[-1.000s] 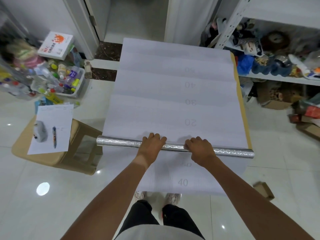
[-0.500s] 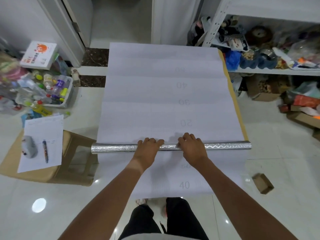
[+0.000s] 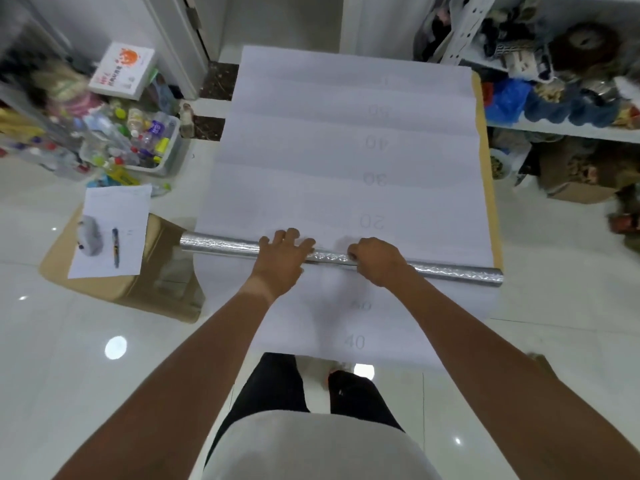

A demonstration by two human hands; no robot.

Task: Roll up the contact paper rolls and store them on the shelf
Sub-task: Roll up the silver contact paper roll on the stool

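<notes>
Clearly I was mid-roll: my left hand (image 3: pixel 282 261) pressed flat-fingered on the silver roll (image 3: pixel 341 259), my right hand (image 3: pixel 377 261) curled over it. Next, I judged, came pushing it evenly forward over the white backing sheet (image 3: pixel 346 161) spread across the table. The roll looked thin, embossed, slightly skewed.

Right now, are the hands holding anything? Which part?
Both hands are on the silver roll, near its middle. The left hand rests on top with fingers spread; the right hand curls its fingers over it. Both ends stick out free.
</notes>
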